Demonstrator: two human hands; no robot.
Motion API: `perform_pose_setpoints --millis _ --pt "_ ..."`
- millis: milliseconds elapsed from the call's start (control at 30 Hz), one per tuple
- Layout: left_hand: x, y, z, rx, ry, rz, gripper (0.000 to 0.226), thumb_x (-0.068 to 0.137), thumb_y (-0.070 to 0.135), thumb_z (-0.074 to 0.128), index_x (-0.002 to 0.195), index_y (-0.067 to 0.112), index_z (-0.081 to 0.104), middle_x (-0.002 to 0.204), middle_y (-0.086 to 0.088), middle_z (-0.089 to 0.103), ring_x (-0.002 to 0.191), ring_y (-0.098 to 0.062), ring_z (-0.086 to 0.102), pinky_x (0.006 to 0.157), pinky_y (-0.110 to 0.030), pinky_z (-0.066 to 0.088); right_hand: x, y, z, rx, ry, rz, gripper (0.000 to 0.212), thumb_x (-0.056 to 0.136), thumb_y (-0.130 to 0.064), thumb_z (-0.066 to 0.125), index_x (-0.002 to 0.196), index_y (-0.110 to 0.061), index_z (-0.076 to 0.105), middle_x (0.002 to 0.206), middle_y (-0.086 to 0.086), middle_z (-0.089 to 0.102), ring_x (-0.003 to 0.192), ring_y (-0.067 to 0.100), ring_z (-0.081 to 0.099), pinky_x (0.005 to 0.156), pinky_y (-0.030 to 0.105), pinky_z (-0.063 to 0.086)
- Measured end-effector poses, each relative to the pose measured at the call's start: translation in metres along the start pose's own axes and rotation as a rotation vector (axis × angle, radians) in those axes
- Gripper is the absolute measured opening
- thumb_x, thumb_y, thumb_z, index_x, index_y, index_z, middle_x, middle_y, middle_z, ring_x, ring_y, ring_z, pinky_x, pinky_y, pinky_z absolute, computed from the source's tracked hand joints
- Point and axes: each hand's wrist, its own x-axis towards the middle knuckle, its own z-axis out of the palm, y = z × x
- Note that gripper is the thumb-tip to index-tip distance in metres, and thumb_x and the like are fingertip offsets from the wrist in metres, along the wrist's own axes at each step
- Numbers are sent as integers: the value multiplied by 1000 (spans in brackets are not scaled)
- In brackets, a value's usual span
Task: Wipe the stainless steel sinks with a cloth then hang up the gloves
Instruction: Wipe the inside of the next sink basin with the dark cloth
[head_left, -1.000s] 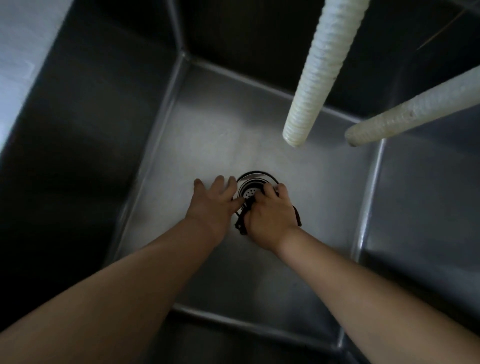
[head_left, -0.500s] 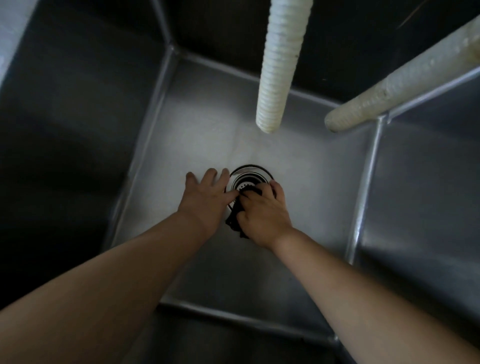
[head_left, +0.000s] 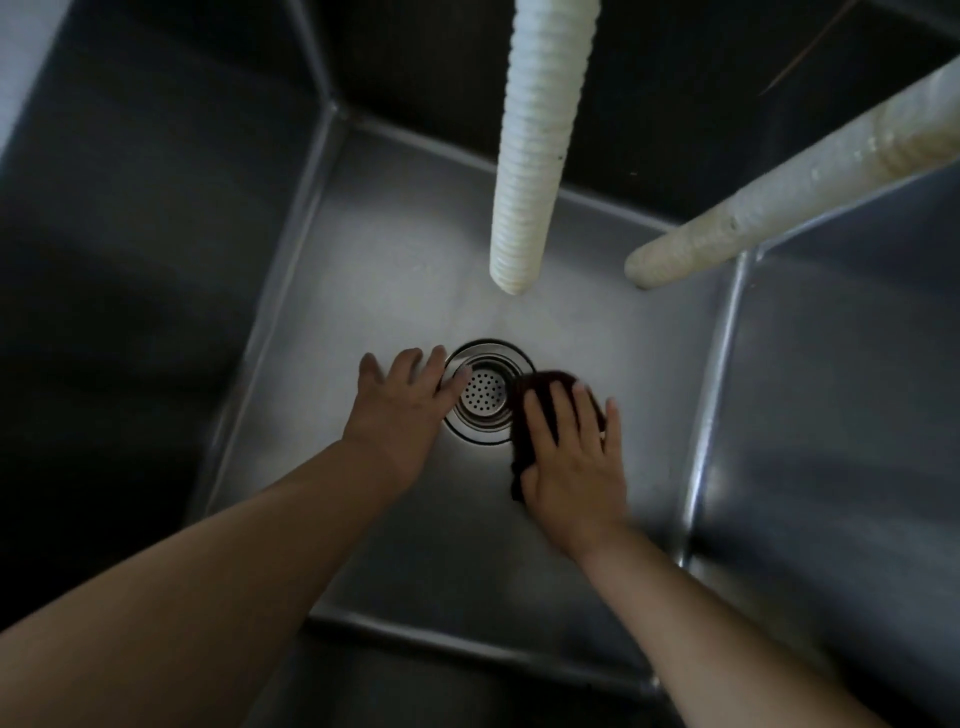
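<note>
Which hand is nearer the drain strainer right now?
Left. The left hand has its fingertips on the strainer rim. The right hand lies flat on the dark cloth, just right of the strainer.

Dim, shadowed walls — pale glare on the sink floor (head_left: 395, 291) — wide-angle edge warp.

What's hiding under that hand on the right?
Under the right hand lies a dark cloth, pressed flat on the sink floor beside the drain strainer. The cloth's edges peek out; its middle and the steel beneath stay covered.
</note>
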Motion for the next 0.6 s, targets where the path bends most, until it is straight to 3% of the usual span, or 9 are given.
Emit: perform_pose_setpoints --millis 67,133,267,467,600 --pt "0 -1 2 -23 21 -8 116 74 24 73 148 23 -17 157 -6 -7 143 -31 3 111 -59 15 31 10 -9 -30 39 85 80 69 -30 40 145 -4 33 149 24 31 142 37 20 116 50 -1" --pt "1 -2 3 -26 29 -7 117 74 23 72 147 20 -19 158 -4 -8 143 -30 4 112 -58 14 69 32 -15 -3 71 177 82 76 -25 46 149 -2 15 155 25 11 145 34 1 117 43 -8" --pt "2 -3 5 -42 30 -8 116 74 21 72 148 19 -18 158 -2 -8 143 -28 4 113 -58 12 123 72 -28 176 98 226 81 85 -22 47 152 -16 0 159 13 -7 145 29 -8 116 39 -10" --pt "0 -8 11 -37 71 5 124 69 31 78 148 17 -17 158 -1 -9 144 -24 4 115 -53 13 84 48 -7 72 125 159 79 82 -37 31 151 -12 4 157 22 3 145 37 -4 117 47 -7" --pt "-7 -14 18 -86 119 -29 132 63 43 81 148 17 -16 158 -6 -7 144 -27 4 117 -45 12 27 7 13 64 97 89 82 75 -41 37 150 -11 20 153 26 16 143 42 9 115 53 1"
